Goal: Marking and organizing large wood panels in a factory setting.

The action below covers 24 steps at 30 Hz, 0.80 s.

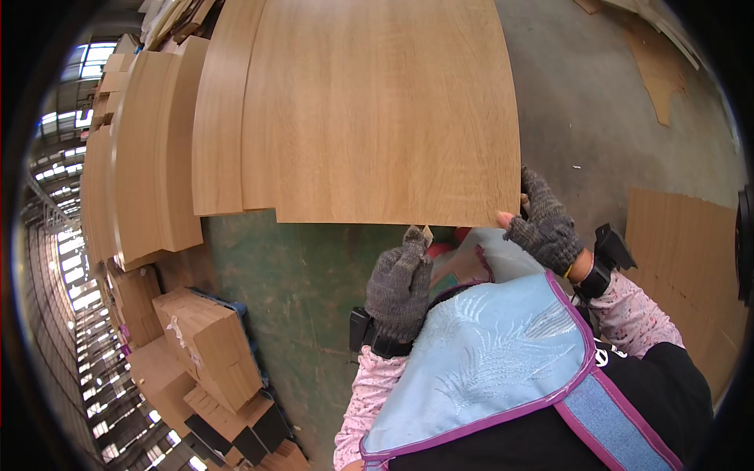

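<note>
In front of me lies a large wood-grain board [385, 118], on top of other boards [222, 118] whose edges show at its left. My right hand [547, 231], in a grey knit glove with a bare thumb tip, grips the board's near right corner. Its thumb rests at the near edge and its fingers run along the right side. My left hand [400, 286], gloved the same way, is closed just below the near edge. A small pale bit shows at its fingertips, too small to name.
Tall stacks of wood-grain boards [145, 157] stand to the left. Below them are brown packs [208, 337] and dark-edged pieces. A cardboard sheet [679, 267] lies on the floor at right, with another torn brown sheet [656, 67] farther off. A green floor [290, 290] shows beneath the near edge.
</note>
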{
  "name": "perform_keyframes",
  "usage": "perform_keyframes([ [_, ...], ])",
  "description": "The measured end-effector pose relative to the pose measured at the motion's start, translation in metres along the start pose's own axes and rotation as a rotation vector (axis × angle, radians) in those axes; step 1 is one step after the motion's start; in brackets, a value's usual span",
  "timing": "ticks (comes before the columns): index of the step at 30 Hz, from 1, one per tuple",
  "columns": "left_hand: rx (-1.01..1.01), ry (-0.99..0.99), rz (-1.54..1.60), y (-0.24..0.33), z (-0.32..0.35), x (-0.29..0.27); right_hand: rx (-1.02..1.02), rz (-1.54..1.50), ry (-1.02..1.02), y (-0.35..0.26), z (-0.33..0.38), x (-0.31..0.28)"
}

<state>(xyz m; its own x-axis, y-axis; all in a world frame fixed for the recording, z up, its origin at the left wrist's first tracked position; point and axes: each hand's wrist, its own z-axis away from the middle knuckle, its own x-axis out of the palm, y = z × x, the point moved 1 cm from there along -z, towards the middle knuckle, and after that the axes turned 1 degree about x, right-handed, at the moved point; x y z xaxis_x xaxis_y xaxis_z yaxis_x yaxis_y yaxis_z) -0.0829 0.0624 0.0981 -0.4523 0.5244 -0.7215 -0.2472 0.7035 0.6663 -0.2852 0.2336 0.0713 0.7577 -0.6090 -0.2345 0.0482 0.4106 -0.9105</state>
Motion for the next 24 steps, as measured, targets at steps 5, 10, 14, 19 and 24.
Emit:
perform_keyframes([
  [5, 0.022, 0.032, 0.001, -0.001, 0.004, 0.000, 0.015, -0.038, -0.004, -0.003, 0.000, 0.002],
  [10, -0.024, 0.000, 0.079, 0.005, -0.006, 0.000, -0.015, -0.049, -0.005, -0.001, 0.001, 0.002],
  [14, -0.022, 0.006, 0.046, 0.001, 0.001, 0.001, -0.004, -0.020, -0.002, 0.001, 0.000, 0.001],
  [19, -0.023, 0.058, 0.052, 0.004, -0.001, 0.000, 0.021, 0.012, -0.015, -0.002, 0.001, 0.001],
  [24, -0.084, -0.055, 0.062, 0.005, -0.002, -0.002, 0.026, -0.005, -0.009, 0.000, 0.001, 0.001],
])
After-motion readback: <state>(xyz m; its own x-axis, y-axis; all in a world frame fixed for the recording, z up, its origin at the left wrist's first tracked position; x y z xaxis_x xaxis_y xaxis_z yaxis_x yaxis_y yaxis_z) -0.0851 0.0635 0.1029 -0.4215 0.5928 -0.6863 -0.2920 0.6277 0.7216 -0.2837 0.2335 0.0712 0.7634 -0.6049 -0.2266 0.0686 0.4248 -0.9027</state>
